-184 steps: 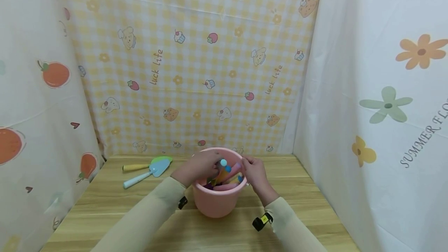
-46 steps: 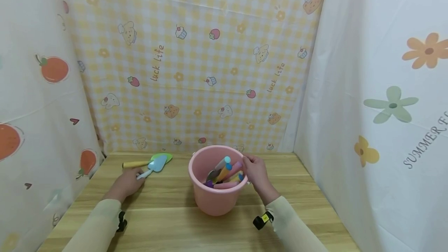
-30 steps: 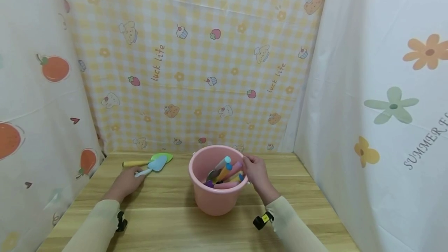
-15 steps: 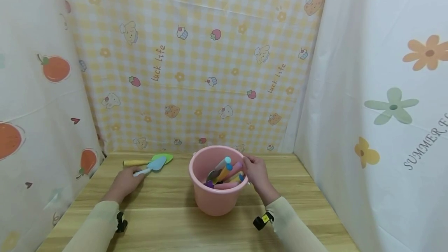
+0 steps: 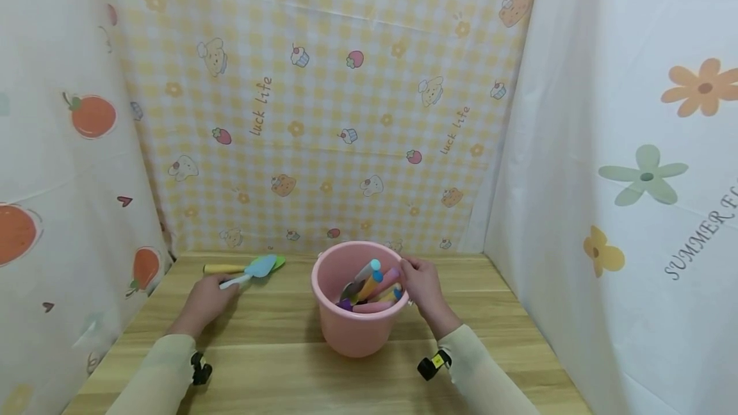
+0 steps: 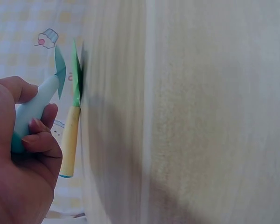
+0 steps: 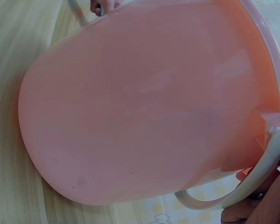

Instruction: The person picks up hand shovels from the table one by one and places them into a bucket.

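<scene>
My left hand grips the pale blue handle of a small garden trowel, thumb and curled fingers round it in the left wrist view. This trowel stands a little off the table there, apart from a green-bladed trowel with a yellow handle that lies on the wood. A pink bucket stands upright at the middle, holding several tools with coloured handles. At its right side, my right hand holds the rim beside the white bail handle; part of its grip is hidden.
The wooden table ends at a yellow checked cloth behind. White printed cloths hang on the left and right. Each wrist wears a black strap device.
Six seconds ago my left hand was at the bucket; it has since gone left to the blue trowel. Lately the trowel's blade has risen slightly. My right hand stays on the rim.
</scene>
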Demonstrator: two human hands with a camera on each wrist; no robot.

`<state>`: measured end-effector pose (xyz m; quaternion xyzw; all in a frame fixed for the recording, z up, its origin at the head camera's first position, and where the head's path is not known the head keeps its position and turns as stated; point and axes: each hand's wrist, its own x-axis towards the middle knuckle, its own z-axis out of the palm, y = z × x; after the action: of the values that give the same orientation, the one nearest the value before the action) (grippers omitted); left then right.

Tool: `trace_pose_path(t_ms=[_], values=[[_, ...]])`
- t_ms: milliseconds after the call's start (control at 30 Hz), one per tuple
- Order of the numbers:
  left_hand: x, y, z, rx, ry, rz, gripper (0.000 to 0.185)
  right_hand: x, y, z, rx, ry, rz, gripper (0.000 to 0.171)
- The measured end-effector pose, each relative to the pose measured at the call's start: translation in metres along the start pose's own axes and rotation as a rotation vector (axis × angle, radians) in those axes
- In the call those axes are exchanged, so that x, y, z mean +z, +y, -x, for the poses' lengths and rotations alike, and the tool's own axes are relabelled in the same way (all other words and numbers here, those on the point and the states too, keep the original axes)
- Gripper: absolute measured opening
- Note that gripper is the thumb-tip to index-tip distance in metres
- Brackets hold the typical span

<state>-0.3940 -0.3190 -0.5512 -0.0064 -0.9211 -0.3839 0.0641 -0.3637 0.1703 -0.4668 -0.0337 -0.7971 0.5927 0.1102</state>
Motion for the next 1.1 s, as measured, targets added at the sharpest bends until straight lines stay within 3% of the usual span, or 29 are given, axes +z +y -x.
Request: trace_pose_path(t_ms=[833,1100], values=[[-0.007,0.025,0.006,0.055,0.023,0.032,0.039,-0.001,0.0,0.0,-0.001,0.008,-0.005,0.036],[-0.014,0.035,0.009,0.134,0.053,-0.026,0.033,0.0,0.001,-0.001,-0.001,0.006,-0.017,0.036]])
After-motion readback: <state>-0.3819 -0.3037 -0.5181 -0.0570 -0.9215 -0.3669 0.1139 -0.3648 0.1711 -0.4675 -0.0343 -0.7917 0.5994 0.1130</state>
